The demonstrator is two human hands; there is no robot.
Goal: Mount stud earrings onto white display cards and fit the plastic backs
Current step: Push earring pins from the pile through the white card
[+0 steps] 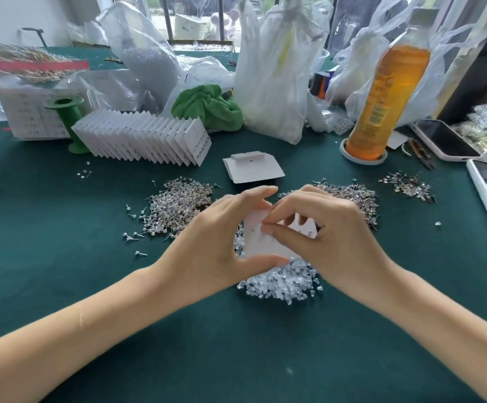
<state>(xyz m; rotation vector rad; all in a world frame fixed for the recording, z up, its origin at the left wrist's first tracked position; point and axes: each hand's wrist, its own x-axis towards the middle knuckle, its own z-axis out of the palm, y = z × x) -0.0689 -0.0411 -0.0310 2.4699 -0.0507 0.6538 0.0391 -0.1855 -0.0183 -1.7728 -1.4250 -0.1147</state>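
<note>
Both hands meet over a white display card [265,242]: the left hand [221,242] grips its edges between thumb and fingers, while the right hand [317,228] pinches something tiny against its face, likely a stud going in. One stud already shows on the card. Next, I'd guess, comes seating the post, then a back from the clear plastic backs [283,283] heaped just beneath. Loose stud earrings [178,205] lie piled on the desk [61,257] beyond both hands, finished cards [146,138] farther back.
</note>
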